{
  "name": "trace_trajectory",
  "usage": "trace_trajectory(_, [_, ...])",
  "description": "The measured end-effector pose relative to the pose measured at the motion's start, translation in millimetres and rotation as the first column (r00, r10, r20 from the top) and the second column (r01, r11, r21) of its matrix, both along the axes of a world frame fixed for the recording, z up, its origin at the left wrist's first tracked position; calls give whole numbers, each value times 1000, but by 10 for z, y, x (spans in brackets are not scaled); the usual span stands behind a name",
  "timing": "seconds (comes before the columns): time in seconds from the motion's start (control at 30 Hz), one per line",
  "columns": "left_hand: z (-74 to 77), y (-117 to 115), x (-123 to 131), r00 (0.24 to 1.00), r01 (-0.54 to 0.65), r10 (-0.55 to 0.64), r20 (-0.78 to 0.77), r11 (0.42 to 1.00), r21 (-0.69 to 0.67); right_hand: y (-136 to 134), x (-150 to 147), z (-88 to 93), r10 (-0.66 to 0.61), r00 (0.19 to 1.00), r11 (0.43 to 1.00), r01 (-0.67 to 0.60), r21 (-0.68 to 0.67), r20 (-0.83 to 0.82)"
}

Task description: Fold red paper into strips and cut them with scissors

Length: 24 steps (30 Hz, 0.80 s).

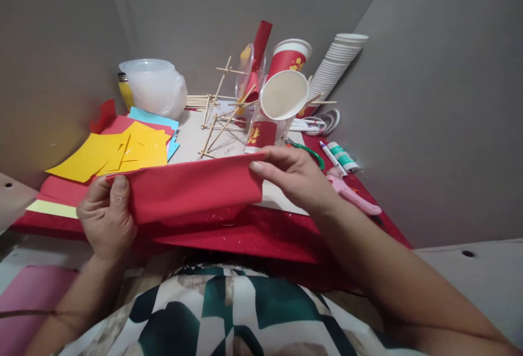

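Note:
A folded sheet of red paper (196, 190) is stretched between my two hands above the front edge of the table. My left hand (110, 212) pinches its left end, thumb on top. At the upper right corner, my right hand (296, 176) grips the paper between thumb and fingers. Behind the sheet stand a frame of thin wooden sticks (220, 122) and red-and-white paper cups (284, 94), one with its open mouth facing me. A rolled red paper tube (262, 40) rises beside the cups.
Yellow paper sheets (110, 149) and blue paper (153, 117) lie on the left, before a white plastic tub (151, 86). A leaning stack of white cups (339, 62) is at the back right. Green-handled scissors (312, 154), a marker (332, 157) and a pink glue gun (355, 195) lie on the right.

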<state>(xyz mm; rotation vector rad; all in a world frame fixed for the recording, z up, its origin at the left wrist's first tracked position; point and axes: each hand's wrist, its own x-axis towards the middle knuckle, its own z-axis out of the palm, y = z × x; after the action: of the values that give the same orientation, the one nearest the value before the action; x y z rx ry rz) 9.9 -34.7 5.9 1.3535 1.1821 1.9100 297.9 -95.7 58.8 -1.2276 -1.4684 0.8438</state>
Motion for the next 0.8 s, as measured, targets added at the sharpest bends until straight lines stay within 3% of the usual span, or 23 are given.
trace_trajectory(0.23, [38, -90, 117, 991, 135, -130, 38, 981, -142, -4, -237, -225, -349, 924, 919, 306, 249, 154])
trace_trajectory(0.4, [6, -97, 123, 957, 291, -269, 111, 898, -331, 16, -238, -426, -354, 921, 933, 336, 127, 164])
trace_trajectory(0.53, [-63, 22, -55, 914, 361, -404, 26, 786, -502, -2, -202, -613, -339, 918, 940, 337, 47, 203])
trace_trajectory(0.57, [-79, 46, -106, 910, 345, -414, -23, 787, -511, -13, -195, -652, -337, 916, 940, 340, 25, 219])
trace_trajectory(0.63, [-90, 40, -168, 912, 248, -353, -209, 881, -403, -35, -187, -716, -334, 908, 937, 349, -14, 253])
trace_trajectory(0.7, [-66, -62, -140, 856, 135, -168, -489, 986, -102, -48, -191, -753, -334, 898, 932, 360, -44, 286])
trace_trajectory(0.73, [-48, -146, -87, 760, 141, -84, -645, 989, 37, -49, -197, -761, -336, 892, 928, 368, -56, 304])
trace_trajectory(0.77, [-32, -244, -12, 629, 218, -25, -777, 965, 146, -49, -205, -764, -336, 885, 924, 376, -66, 323])
trace_trajectory(0.8, [-25, -345, 78, 484, 364, -38, -874, 917, 162, -48, -215, -762, -338, 877, 921, 383, -72, 342])
